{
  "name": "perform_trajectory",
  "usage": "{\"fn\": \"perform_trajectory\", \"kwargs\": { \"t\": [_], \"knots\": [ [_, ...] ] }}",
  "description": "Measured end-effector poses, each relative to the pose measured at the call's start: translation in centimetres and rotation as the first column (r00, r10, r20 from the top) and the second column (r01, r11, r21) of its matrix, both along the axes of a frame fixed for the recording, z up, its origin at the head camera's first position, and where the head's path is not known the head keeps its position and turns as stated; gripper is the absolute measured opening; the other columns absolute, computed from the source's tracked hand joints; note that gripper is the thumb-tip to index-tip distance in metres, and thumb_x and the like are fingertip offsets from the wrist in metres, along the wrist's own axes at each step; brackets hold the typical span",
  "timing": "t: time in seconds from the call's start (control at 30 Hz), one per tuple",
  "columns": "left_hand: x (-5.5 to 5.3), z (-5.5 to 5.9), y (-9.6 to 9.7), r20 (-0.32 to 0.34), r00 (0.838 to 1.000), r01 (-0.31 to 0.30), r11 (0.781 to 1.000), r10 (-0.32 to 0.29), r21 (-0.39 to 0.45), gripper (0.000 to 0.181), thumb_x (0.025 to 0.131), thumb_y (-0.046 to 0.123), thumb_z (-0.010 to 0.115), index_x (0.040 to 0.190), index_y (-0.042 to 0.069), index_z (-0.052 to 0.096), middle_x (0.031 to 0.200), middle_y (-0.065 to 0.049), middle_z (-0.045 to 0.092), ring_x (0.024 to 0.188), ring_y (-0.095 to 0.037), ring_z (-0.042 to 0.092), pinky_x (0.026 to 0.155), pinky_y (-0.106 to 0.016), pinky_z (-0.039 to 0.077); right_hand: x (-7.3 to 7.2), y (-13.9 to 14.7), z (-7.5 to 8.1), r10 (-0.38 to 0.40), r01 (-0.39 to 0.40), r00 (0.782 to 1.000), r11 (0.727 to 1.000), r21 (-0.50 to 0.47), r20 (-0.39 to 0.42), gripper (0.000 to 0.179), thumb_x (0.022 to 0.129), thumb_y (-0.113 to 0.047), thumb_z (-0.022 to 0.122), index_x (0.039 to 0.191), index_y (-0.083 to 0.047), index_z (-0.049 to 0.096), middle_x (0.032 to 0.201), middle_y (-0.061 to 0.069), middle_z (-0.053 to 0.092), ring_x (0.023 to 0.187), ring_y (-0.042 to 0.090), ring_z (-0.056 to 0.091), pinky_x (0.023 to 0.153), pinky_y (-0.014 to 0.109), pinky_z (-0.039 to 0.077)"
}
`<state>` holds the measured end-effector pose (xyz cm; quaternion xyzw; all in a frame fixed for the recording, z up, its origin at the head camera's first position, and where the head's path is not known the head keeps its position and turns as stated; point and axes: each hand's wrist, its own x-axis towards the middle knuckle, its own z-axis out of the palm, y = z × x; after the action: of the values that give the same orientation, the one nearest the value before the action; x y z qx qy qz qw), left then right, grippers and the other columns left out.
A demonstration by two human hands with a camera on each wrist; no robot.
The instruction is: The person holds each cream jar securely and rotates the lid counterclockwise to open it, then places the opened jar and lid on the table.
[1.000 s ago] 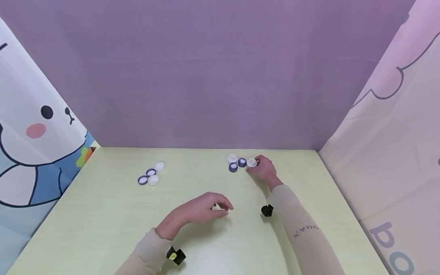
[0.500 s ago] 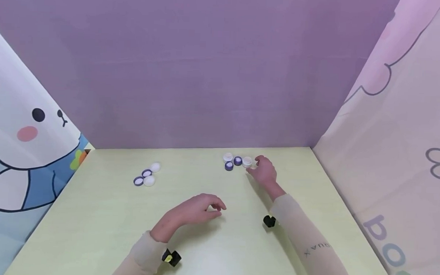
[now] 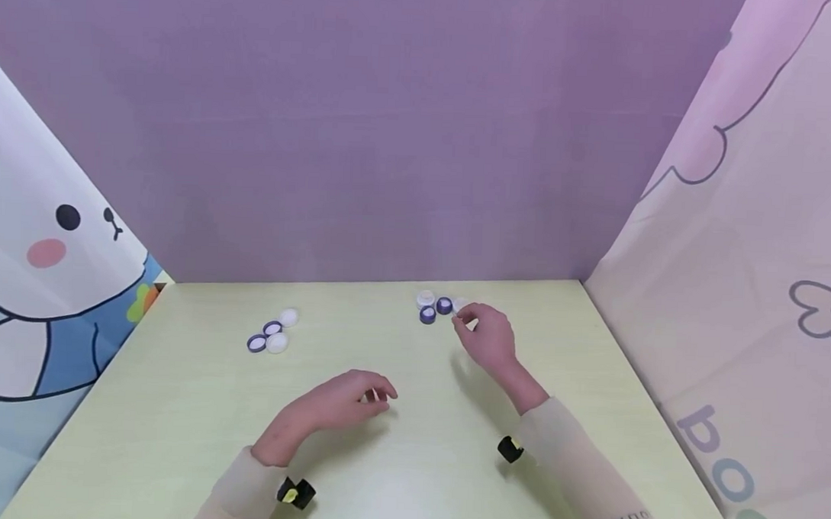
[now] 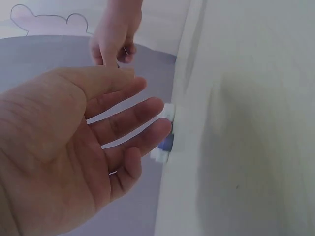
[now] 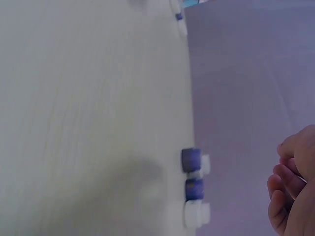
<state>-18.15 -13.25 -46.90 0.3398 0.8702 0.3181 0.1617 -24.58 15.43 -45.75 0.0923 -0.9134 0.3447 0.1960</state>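
My right hand (image 3: 487, 340) is raised above the table near a small group of jars, its fingers loosely bent and nothing visible in them. Behind its fingertips a white jar (image 3: 459, 304) is partly covered. Beside that jar stand two purple jars (image 3: 444, 305) and another white jar (image 3: 425, 299), close together; the right wrist view shows a purple jar (image 5: 191, 160) and a white jar (image 5: 193, 214) from the side. Over the middle of the table hovers my left hand (image 3: 342, 400), palm turned inward in the left wrist view, fingers relaxed, holding nothing.
Toward the back left of the table (image 3: 177, 404) lie white round lids (image 3: 277, 342) and purple-rimmed lids (image 3: 257, 343) in a cluster. A purple backdrop (image 3: 392, 136) rises at the far edge, with printed cloth (image 3: 744, 301) on both sides.
My right hand released the right-hand white jar, then drew back toward me and lifted. My left hand shifted slightly left in the view, as the whole view did. The jars and lids stayed put.
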Motion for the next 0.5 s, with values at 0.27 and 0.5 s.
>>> {"fn": "perform_trajectory", "kwargs": {
  "t": [0.27,0.5],
  "knots": [
    [0.4,2.2,-0.8,-0.279,0.956,-0.122,0.989,0.093,-0.088,0.023,0.095,0.023,0.065,0.116,0.016,0.068,0.106,0.004,0.066,0.095,-0.014,0.061,0.081,-0.035,0.05,3.5,-2.5,3.0,0.106,-0.115,0.985,0.992,-0.06,-0.139,0.006,0.089,-0.012,0.069,0.09,-0.011,0.075,0.078,-0.005,0.069,0.057,0.006,0.056,0.053,0.026,0.047],
    [0.1,4.1,0.4,-0.599,0.785,-0.28,0.953,0.157,-0.116,0.03,0.089,0.024,0.072,0.117,0.014,0.067,0.107,-0.001,0.065,0.095,-0.023,0.063,0.079,-0.041,0.051,5.9,-3.8,5.1,0.146,-0.14,0.98,0.989,0.051,-0.137,0.021,0.086,-0.017,0.072,0.105,-0.01,0.072,0.099,0.001,0.071,0.087,0.02,0.066,0.073,0.035,0.052]
  ]
}}
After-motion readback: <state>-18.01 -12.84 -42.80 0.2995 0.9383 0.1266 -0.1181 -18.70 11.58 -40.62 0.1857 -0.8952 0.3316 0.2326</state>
